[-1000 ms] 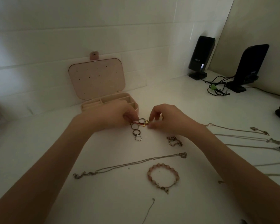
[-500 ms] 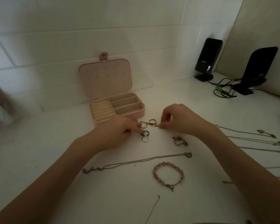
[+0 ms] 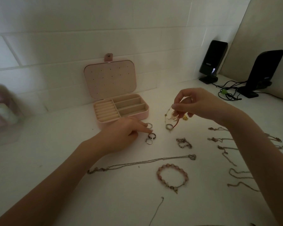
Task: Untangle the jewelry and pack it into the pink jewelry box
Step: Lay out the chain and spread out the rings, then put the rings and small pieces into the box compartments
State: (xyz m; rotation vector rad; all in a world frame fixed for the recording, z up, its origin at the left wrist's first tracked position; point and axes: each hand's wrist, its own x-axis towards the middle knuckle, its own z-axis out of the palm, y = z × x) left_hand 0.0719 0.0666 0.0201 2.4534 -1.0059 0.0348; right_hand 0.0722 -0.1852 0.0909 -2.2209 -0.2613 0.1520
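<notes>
Fingertips point(image 3: 176, 106) of our right hand point(image 3: 201, 106) pinched a red cord bracelet point(image 3: 174, 118) mid-frame, our left hand point(image 3: 122, 134) rested loosely on rings point(image 3: 149, 137), while the pink jewelry box point(image 3: 121, 110) above-center sat open, seemingly unfilled, chains unpacked lower right.

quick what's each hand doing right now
Left hand: open, fingertips resting on the rings on the table.
Right hand: pinching a tangled red cord bracelet, lifted.

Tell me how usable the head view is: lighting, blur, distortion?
Head view: dim overall; the pink glass object at far left is smeared by blur; wall tile lines bow from the wide-angle lens; the open pink jewelry box and small metal rings stay legible.
</notes>
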